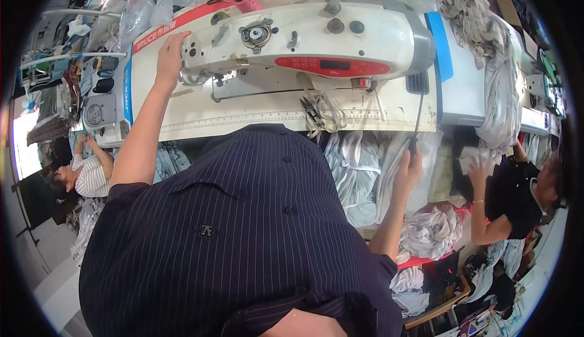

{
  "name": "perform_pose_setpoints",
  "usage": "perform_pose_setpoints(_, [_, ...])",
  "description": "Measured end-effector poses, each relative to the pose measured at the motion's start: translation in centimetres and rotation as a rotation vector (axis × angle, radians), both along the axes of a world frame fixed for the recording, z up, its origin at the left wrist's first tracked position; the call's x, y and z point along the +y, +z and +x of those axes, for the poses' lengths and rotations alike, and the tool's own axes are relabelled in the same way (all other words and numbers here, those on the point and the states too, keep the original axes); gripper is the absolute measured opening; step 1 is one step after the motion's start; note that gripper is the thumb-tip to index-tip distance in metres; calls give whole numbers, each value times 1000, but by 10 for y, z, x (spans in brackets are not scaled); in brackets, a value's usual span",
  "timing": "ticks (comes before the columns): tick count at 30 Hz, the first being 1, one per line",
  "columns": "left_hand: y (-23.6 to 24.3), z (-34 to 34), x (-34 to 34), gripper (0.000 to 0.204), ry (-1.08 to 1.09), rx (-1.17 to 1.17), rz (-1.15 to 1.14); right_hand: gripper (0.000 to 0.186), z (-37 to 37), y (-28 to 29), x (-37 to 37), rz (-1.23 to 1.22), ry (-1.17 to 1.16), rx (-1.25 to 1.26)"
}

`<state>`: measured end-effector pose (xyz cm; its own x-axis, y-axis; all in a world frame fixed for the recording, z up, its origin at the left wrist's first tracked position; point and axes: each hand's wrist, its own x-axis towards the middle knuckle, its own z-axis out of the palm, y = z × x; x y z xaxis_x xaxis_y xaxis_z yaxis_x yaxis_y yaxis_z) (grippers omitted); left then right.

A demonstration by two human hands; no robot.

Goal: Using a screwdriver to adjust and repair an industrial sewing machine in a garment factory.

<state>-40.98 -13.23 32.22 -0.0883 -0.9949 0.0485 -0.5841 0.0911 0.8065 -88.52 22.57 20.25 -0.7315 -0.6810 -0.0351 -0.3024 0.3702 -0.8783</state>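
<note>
A white sewing machine (389, 36) with a red control panel lies across the table before me. My left hand (170, 58) is at the machine's left end, its fingers bent over the edge there and partly hidden. At the right, below the table's front edge, my right hand (409, 170) is closed round the black handle of a screwdriver (414, 142). Its thin shaft points up toward the machine's right end, over the tabletop. A pair of dark-bladed scissors (312, 113) lies on the table near the front edge, beside a loop of clear plastic.
A ruler strip (243, 119) runs along the table's front. Pink thread cones (246, 1) stand behind the machine. Tied pale cloth bundles (359, 179) hang below the table. A co-worker in black (514, 197) handles cloth at the right; another in stripes (94, 176) sits at the far left.
</note>
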Motion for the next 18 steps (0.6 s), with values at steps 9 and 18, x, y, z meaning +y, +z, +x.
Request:
perform_pose_setpoints(9, [1, 4, 0, 38, -11, -19, 1, 28, 13, 48, 0, -53, -157, -138])
perform_pose_setpoints(18, [-5, 12, -8, 32, -179, -409, -252, 29, 5, 65, 8, -114, -173, -206])
